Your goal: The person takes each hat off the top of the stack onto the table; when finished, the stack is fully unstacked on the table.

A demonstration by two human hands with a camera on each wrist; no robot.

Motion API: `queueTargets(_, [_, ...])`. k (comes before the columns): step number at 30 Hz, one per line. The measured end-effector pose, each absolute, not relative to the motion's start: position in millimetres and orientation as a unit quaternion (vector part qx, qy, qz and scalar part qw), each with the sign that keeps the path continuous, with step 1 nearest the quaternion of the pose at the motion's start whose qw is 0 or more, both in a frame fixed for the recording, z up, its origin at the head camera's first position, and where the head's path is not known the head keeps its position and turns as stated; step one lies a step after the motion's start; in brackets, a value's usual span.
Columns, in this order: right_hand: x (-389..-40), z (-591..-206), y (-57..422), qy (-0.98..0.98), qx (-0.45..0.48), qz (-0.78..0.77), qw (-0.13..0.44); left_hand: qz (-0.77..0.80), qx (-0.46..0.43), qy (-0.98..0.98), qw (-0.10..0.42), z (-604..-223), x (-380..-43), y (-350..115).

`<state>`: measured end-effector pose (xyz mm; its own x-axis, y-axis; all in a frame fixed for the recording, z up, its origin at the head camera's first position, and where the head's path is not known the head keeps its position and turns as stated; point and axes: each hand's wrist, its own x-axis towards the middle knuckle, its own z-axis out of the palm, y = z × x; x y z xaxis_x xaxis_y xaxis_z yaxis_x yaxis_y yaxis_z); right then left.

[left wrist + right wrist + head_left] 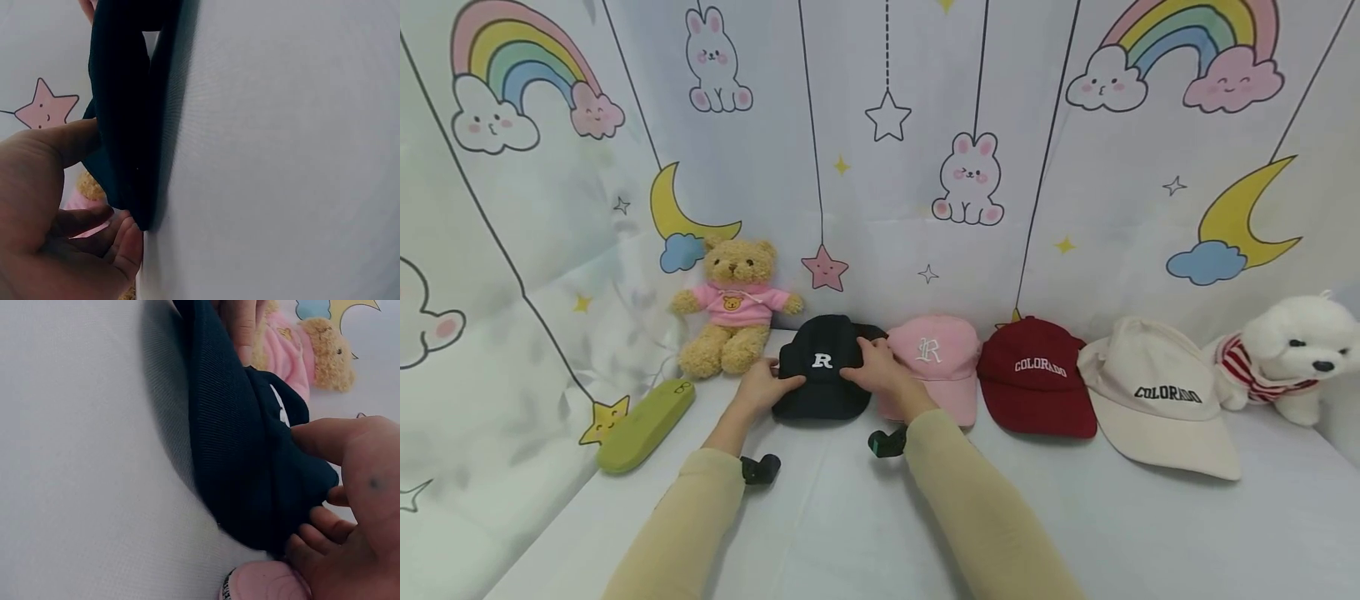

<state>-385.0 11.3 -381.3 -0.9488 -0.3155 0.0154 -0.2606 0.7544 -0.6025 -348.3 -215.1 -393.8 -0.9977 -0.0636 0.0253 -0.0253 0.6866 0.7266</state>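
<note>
A dark navy baseball cap (822,400) with a white letter R faces forward on the white surface, held between both hands. My left hand (756,390) grips its left side, thumb on the front of the crown and the other fingers at the edge. On the opposite side my right hand (882,373) holds the crown, thumb beside the R, fingers curled round the side. In the left wrist view the cap (122,125) shows its brim low over the cloth. The right wrist view shows the cap (231,450) with the right thumb pressed on its front.
A pink cap (953,392) stands right beside the right hand, then a dark red cap (1037,400) and a cream cap (1165,433). A white plush dog (1292,350) sits far right. Left are a teddy bear (733,325) and a green case (643,429). A printed cloth hangs behind.
</note>
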Motion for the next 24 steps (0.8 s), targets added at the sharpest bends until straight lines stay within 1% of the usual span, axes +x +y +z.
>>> queueTargets(10, [-379.8, -382.9, 14.8, 0.931, -0.154, -0.328, 0.048, -0.397, 0.026, -0.917, 0.019, -394.8, -348.5, -216.8])
queueTargets(14, [-379.8, -378.6, 17.3, 0.93, -0.16, -0.327, 0.039, -0.399, 0.026, -0.917, 0.01, -391.8, -349.1, -218.5])
queueTargets(24, [-368.8, -346.5, 32.4, 0.92, -0.178, -0.35, 0.01, -0.436, 0.011, -0.9, 0.022, -373.4, -345.9, -214.3])
